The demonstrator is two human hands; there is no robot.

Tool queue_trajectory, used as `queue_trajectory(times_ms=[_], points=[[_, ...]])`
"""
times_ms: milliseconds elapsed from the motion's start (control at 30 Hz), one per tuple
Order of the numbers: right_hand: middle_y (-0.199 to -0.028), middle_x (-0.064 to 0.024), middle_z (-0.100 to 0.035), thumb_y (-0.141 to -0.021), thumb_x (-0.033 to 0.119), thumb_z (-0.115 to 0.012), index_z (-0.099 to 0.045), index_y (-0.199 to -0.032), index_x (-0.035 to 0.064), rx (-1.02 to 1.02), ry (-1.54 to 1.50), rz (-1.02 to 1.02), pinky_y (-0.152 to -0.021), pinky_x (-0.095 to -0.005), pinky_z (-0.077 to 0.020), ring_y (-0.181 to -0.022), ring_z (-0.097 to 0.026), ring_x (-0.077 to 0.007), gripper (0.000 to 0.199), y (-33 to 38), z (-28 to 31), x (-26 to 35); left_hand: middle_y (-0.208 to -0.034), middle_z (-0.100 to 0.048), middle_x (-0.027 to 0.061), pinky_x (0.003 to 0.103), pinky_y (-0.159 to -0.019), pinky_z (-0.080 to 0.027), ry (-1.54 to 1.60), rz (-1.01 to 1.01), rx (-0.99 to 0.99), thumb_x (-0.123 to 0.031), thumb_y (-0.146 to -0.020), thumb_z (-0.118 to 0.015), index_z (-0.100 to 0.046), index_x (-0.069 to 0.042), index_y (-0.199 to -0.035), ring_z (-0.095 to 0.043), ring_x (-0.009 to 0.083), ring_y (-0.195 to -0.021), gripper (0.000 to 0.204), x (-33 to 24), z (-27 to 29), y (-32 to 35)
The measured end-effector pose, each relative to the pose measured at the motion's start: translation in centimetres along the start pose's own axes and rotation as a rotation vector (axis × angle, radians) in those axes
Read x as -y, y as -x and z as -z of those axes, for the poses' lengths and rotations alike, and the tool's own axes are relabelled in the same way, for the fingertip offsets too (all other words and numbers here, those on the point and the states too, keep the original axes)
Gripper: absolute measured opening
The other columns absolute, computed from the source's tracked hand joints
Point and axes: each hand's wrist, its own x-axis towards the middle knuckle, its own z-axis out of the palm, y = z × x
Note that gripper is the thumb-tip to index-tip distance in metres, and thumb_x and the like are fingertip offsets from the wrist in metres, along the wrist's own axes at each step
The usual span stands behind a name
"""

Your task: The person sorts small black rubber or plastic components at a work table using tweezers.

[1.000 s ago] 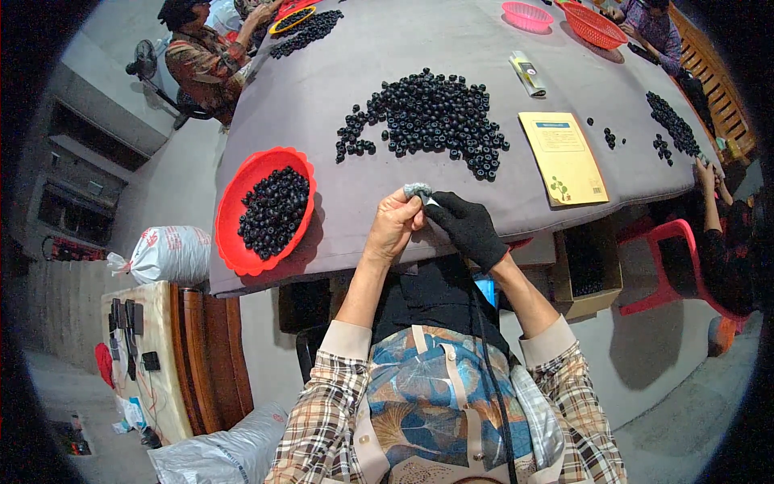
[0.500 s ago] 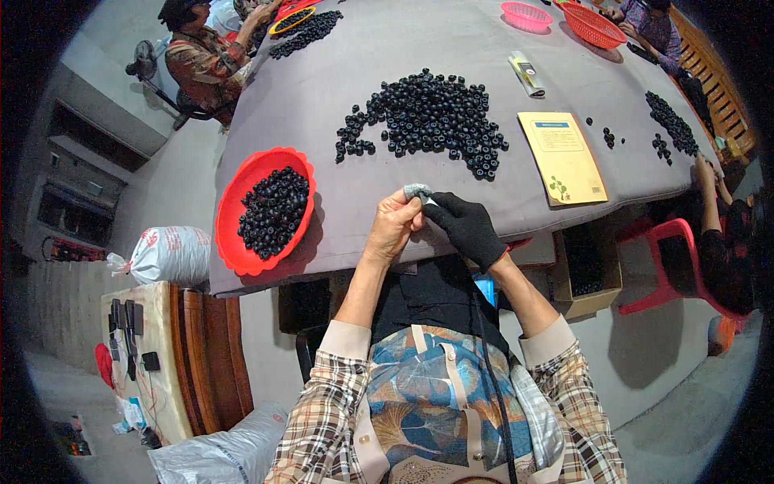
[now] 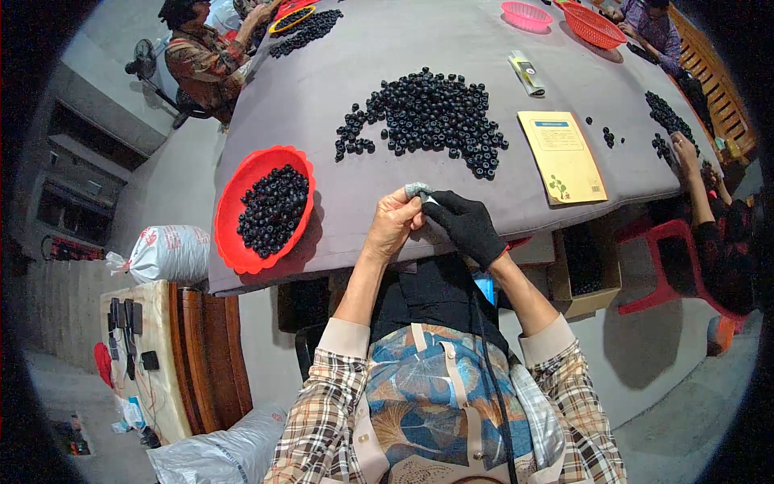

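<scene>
At the table's near edge, the bare left hand (image 3: 393,224) pinches a small grey pad (image 3: 417,190); the black-gloved right hand (image 3: 466,228) closes against it. Best kept steady, fingertips close together.

A shared sorting or hand-assembly workroom, seen from beside the bench. A large table (image 3: 500,194) under grey cloth carries loose heaps of small dark beads (image 3: 431,117), with more filling a red plastic basket (image 3: 242,234) and further baskets (image 3: 592,24) at the far end. Several people sit around the edges, one at the far left corner (image 3: 205,60), another at the right (image 3: 709,218). Bare concrete floor, a standing fan (image 3: 143,60), tied white sacks (image 3: 169,252), a cardboard box (image 3: 584,270) under the table and red plastic chairs (image 3: 669,266) mark it as a plain, informal workplace rather than a home room.
</scene>
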Motion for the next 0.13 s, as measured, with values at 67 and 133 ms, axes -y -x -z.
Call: queue_trajectory(times_ms=[67, 133], points=[[-0.099, -0.0102, -0.062, -0.086, 0.022, -0.053, -0.057, -0.108, 0.0057, 0.008, -0.017, -0.007, -0.073, -0.0284, -0.0472, -0.084, -0.062, -0.0212, 0.028, 0.02, 0.02, 0.04, -0.067, -0.057, -0.0032, 0.013, -0.047, -0.039, 0.002, 0.006, -0.003, -0.008, -0.086, -0.054, -0.061, -0.003, -0.097, -0.049, 0.0018, -0.052, 0.014, -0.17, -0.12, 0.04], [-0.099, -0.0113, -0.062, -0.086, 0.025, -0.054, -0.057, -0.108, 0.0056, -0.021, -0.013, 0.028, -0.074, -0.0292, -0.0471, -0.086, -0.062, -0.0214, 0.030, 0.13, 0.01, 0.06, -0.067, -0.057, -0.0031, 0.013, -0.048, -0.040, -0.020, 0.024, -0.013, -0.008, -0.086, -0.054, -0.061, -0.003, -0.098, -0.049, 0.0018, -0.053, 0.015, -0.25, -0.11, 0.04]])
